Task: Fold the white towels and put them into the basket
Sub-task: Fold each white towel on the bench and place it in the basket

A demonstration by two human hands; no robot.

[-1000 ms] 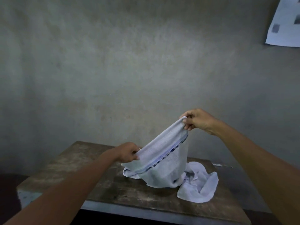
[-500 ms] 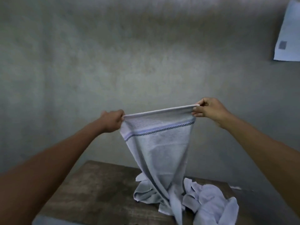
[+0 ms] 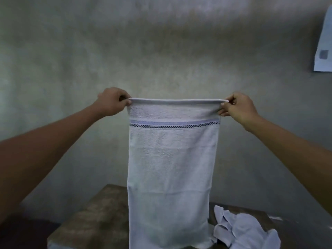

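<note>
Pinching top corners, left hand (image 3: 112,102) and right hand (image 3: 237,107) hang towel (image 3: 170,168) flat, taut, squaring for first fold.

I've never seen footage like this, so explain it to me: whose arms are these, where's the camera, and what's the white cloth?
No machine here: these are a person's two bare arms, filmed by one wide-angle camera worn on their head. The left hand and right hand each pinch a top corner of a white towel, holding it stretched flat in front of a grey wall. It has a blue band and a dark checked stripe near the top. Below is a worn brown table, with crumpled white cloth lying on its right side. A sheet of paper hangs on the wall at upper right. No basket shows in this view.
</note>
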